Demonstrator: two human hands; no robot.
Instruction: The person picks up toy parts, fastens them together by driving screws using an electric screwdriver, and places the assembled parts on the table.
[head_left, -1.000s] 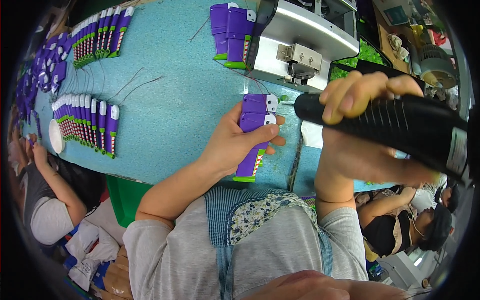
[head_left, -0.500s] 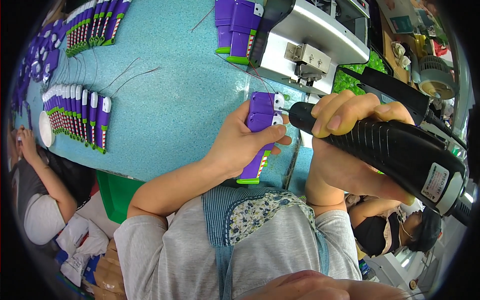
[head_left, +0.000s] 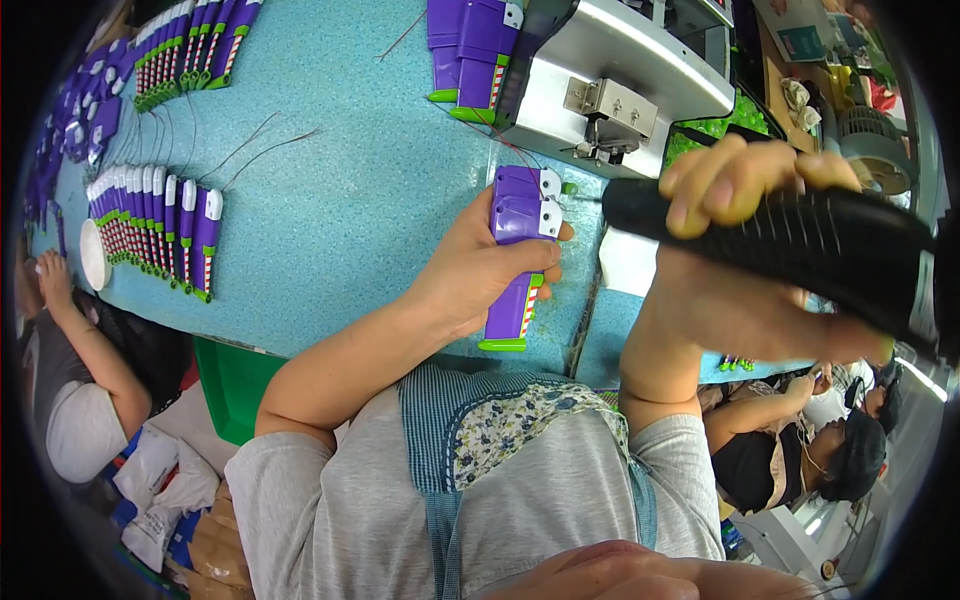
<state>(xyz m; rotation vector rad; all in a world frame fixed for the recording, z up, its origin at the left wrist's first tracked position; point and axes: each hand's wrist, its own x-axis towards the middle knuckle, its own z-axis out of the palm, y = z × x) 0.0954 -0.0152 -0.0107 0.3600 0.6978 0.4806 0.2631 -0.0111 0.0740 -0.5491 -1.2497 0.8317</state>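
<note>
My left hand (head_left: 500, 250) is wrapped round a purple plastic toy part (head_left: 520, 215) with a white end, a green tip and a red-and-white striped edge. Small dark holes show on its white end, and thin wires run from it toward a metal machine. In my right hand (head_left: 740, 230) is a black electric screwdriver (head_left: 800, 225), slightly blurred, its bit pointing left. The bit stands a little to the right of the white end, apart from it. A small green piece pokes out beside the upper white corner.
The silver machine (head_left: 620, 70) stands at the back right, with purple parts (head_left: 475, 55) beside it. Rows of similar parts (head_left: 160, 215) lie at left near a white round dish (head_left: 95, 255). Green pieces (head_left: 745, 120) sit behind my right hand. Other people are at both sides.
My right hand has drawn the screwdriver right and slightly up, so its bit has come off the white end. My left hand and the purple part have moved slightly upward.
</note>
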